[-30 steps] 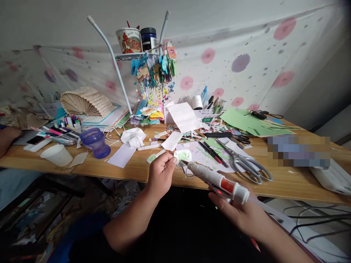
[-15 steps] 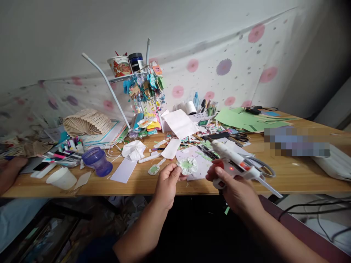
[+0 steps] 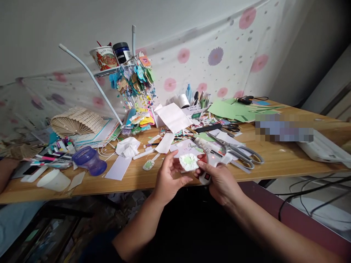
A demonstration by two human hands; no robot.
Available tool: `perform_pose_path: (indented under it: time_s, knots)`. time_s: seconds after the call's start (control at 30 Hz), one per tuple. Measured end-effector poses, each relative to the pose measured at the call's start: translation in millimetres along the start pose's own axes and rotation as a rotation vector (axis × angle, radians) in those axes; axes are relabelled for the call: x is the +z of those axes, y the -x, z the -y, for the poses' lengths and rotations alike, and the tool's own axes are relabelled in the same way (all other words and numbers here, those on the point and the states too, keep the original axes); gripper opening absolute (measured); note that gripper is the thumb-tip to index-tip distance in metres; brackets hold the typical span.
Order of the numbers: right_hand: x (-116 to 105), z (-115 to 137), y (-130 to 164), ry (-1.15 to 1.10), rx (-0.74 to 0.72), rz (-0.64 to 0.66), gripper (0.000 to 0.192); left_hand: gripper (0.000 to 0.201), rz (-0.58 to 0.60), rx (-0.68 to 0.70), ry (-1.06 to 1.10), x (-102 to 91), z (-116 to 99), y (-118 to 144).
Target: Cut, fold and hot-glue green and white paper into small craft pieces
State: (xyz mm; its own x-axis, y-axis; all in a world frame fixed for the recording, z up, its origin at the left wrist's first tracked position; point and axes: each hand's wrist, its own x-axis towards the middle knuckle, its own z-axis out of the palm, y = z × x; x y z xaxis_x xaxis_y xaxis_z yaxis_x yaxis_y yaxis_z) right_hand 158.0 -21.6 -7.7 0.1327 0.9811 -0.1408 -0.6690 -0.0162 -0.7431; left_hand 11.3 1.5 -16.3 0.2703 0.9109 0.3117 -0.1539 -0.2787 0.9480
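A round white crumpled-paper piece with a green centre (image 3: 188, 162) is between my hands, tilted towards me. My left hand (image 3: 167, 179) is beside it, thumb and fingers spread apart; whether a fingertip touches its underside is hidden. My right hand (image 3: 223, 180) is closed around a white hot glue gun (image 3: 212, 157) with a small red light lit, its nozzle pointing away over the table. The right thumb and fingertips also meet the paper piece's right edge. A smaller white-and-green paper piece (image 3: 148, 165) lies on the table, left of my left hand.
Large scissors (image 3: 238, 149) lie just beyond the glue gun. A crumpled tissue (image 3: 128, 147), purple cup (image 3: 89, 160) and white cup (image 3: 53, 180) stand to the left on the wooden table (image 3: 115, 186). Green paper (image 3: 229, 109) lies at the back. Another person's arm (image 3: 8, 171) rests at far left.
My left fingers have come off their pinch on the paper piece and spread. The right hand has moved left with the glue gun, up against the paper piece. The view has shifted.
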Motion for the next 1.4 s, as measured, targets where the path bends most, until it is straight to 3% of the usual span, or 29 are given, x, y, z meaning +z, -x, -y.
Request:
perform_pose_path:
  time_s: [0.27, 0.43, 0.53, 0.7, 0.8, 1.0, 1.13, 1.27, 1.37, 1.4]
  knots:
    - [4.9, -12.5, 3.7, -0.129, 0.185, 0.055, 0.028, 0.055, -0.026, 0.034, 0.014, 5.5, 10.6, 2.6]
    - [5.6, -17.6, 5.4, -0.106, 0.221, 0.096, 0.025, 0.046, -0.102, 0.271, -0.201, 1.9, 9.2, 3.1]
    - [2.6, -19.4, 3.7, -0.065, 0.248, 0.124, 0.025, 0.045, -0.112, 0.337, -0.330, -4.1, 3.6, 2.5]
    - [-9.5, -10.1, -1.8, -0.041, 0.157, 0.080, 0.026, 0.049, -0.173, 0.441, -0.754, -24.1, -6.6, -0.8]
    - [-18.4, 0.3, -4.2, -0.021, 0.114, 0.037, 0.028, 0.050, -0.168, 0.430, -0.983, -35.2, -9.2, -1.5]
    - [-36.8, 14.5, -5.0, 0.103, -0.003, 0.039, 0.025, 0.051, -0.178, 0.332, -1.117, -47.7, -6.2, 2.4]
    - [-61.6, 33.9, -6.9, 0.224, -0.164, -0.030, 0.027, 0.037, -0.148, 0.310, -1.173, -50.4, -10.5, 4.1]
    - [-107.2, 78.6, -21.1, 0.446, -0.397, -0.278, 0.017, 0.038, -0.109, 0.272, -1.228, -53.2, -13.3, 4.2]
    - [-144.8, 115.8, -37.6, 0.726, -0.459, -0.456, 0.014, 0.038, -0.071, 0.265, -1.258, -58.2, -10.6, 5.1]
    - [-156.0, 125.9, -42.6, 0.765, -0.464, -0.463, 0.015, 0.037, -0.069, 0.270, -1.269, -60.7, -8.8, 5.5]
